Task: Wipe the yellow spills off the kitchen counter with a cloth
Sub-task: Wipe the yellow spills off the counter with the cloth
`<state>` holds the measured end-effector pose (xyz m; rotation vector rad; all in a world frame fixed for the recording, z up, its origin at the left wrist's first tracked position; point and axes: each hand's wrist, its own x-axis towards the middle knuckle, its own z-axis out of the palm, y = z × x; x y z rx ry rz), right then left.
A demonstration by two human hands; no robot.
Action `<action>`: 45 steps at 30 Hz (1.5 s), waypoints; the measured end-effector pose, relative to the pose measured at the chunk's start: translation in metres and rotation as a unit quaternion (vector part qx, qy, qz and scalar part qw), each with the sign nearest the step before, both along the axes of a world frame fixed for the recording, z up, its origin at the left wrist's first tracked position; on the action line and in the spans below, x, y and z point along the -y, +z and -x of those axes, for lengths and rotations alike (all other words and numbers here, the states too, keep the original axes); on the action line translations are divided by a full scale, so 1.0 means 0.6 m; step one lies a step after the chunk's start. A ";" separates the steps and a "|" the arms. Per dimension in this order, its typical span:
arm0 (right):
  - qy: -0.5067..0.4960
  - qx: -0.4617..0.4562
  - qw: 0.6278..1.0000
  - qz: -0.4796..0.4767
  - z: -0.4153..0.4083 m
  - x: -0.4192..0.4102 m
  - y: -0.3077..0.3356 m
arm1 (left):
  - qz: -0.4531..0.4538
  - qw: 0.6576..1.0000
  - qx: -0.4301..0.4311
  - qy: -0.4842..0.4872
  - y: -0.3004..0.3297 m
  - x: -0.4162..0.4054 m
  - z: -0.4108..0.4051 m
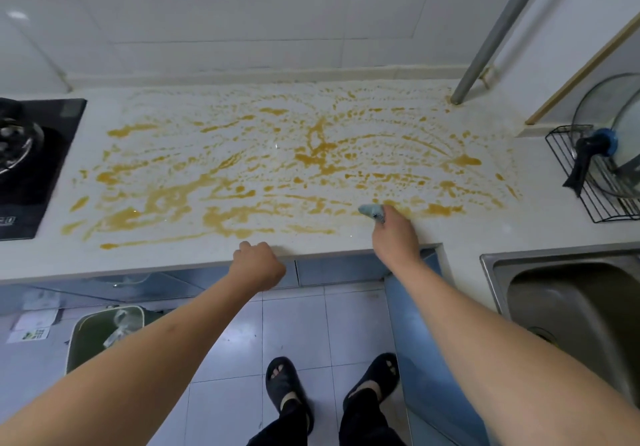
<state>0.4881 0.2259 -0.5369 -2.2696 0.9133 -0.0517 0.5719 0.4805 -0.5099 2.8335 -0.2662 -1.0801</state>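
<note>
The right hand (393,229) grips the bunched cloth (372,210) against the spills (311,158) to wipe, while the left hand (258,263), curled and empty, braces on the counter (485,224) edge.

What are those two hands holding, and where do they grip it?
The right hand holds a bunched blue-grey cloth, gripped at its near end; the rest pokes out left. The left hand is a fist holding nothing.

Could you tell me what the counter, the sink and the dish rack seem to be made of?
Counter: pale speckled stone or composite, smooth, slightly glossy.
Sink: brushed stainless steel, grey with dull sheen.
Dish rack: thin black wire, probably coated metal.
</note>
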 end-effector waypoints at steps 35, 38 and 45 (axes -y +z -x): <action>-0.102 0.008 0.980 -0.168 0.072 0.089 0.013 | 0.057 0.995 -0.073 -0.035 0.042 0.119 -0.005; -0.205 0.046 0.939 -0.271 0.099 0.131 0.008 | 0.066 0.993 -0.083 -0.053 0.048 0.176 0.012; -0.288 0.120 0.917 -0.250 0.132 0.271 0.038 | 0.043 0.995 -0.073 -0.052 0.020 0.279 0.044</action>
